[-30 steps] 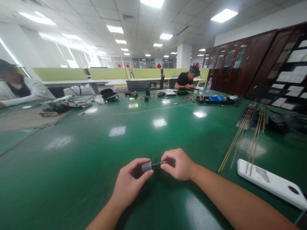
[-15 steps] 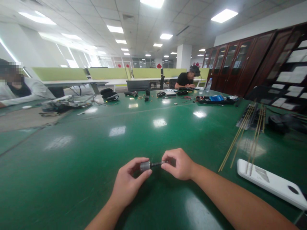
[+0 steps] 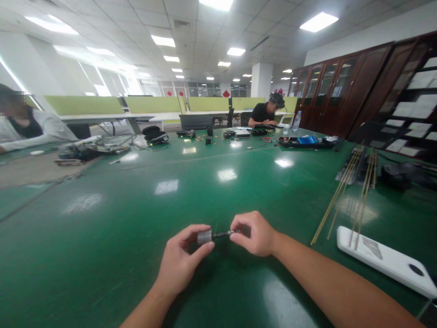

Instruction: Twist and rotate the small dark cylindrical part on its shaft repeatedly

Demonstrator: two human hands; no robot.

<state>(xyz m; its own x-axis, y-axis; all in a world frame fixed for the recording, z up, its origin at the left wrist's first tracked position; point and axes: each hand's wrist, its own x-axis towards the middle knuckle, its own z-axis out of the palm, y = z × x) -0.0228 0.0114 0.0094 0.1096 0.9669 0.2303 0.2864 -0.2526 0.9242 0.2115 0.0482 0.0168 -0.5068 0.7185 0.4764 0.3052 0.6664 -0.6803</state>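
Low above the green table, a short silver metal cylinder [image 3: 205, 237], similar to a small motor housing, lies between the thumb and fingers of my left hand [image 3: 179, 259]. A thin dark shaft [image 3: 221, 234] sticks out of its right end, roughly level. My right hand [image 3: 256, 234] is closed in a pinch on the shaft's far end, where a little shiny metal shows at the fingertips. The fingers hide the exact shape of that end. Whether shaft and cylinder are one piece, I cannot tell.
On the green tabletop [image 3: 136, 218], a white flat case [image 3: 385, 259] lies at the right, with several thin brass-coloured rods [image 3: 337, 196] beyond it. Electronic parts [image 3: 92, 150] and a black tray [image 3: 307, 142] stand farther back. Two people sit at the far side and left.
My left hand and the silver cylinder have shifted very slightly left, so a little more of the dark shaft shows. The right hand has hardly moved.
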